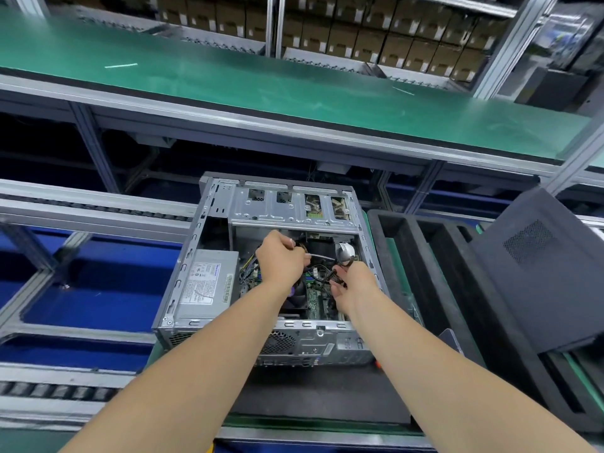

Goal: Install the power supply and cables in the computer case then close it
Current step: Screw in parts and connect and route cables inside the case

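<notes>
Grey metal computer case (313, 341) lying open on its side, close by. Silver power supply box (204, 282) sitting in its near left corner. Farther in, left hand (281, 259) curled round a thin pale cable (322, 256), right hand (354, 286) gripping black cables (327, 273), hands near but apart. Black side panel (536, 273) off to the right. Long green belt (228, 83) beyond, brown boxes (359, 34) behind.

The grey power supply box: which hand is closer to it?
The left. The left hand grips a thin cable just right of the power supply; the right hand holds black cables farther right, near the right wall of the case.
</notes>
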The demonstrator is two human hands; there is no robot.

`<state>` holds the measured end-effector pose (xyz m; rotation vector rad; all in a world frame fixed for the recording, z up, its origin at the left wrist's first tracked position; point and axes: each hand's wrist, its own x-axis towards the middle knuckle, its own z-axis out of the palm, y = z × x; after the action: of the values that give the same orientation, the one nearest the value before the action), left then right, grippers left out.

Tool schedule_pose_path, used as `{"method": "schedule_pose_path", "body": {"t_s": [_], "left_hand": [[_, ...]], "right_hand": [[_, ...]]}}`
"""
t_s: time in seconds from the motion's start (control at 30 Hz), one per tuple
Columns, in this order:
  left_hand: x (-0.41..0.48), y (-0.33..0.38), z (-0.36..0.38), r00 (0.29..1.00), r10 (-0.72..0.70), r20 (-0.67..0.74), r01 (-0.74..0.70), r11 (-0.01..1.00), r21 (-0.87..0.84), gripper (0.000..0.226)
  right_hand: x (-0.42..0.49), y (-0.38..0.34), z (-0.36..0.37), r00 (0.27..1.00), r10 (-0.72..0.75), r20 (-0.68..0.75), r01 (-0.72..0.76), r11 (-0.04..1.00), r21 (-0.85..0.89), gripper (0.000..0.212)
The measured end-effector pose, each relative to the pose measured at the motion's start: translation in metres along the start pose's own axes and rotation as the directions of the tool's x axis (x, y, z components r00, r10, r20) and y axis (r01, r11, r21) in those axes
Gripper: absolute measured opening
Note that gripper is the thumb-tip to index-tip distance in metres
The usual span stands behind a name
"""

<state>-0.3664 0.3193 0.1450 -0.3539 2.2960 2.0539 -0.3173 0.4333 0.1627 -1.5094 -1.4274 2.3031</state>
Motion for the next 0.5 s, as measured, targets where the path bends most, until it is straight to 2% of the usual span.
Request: {"method": "schedule_pose_path", "body": {"t_s": [0.23,0.33,0.5], "left_hand": [[0.001,-0.005,0.004,0.997,-0.007,0.080,0.010,0.999,-0.035,0.016],[0.001,-0.007,0.008,0.991,0.033,0.133,-0.035,0.999,0.017,0.015],[0.002,-0.006,0.014,0.974,0.084,0.209,-0.099,0.993,0.060,0.020]], "right_hand": [[-0.001,-0.001,0.000,1.000,0.011,0.013,-0.011,1.000,-0.023,0.020],[-0.001,-0.001,0.000,1.000,0.017,0.016,-0.016,1.000,-0.024,0.017],[0.002,0.000,0.002,0.999,0.051,0.003,-0.051,0.999,-0.007,0.026]]}}
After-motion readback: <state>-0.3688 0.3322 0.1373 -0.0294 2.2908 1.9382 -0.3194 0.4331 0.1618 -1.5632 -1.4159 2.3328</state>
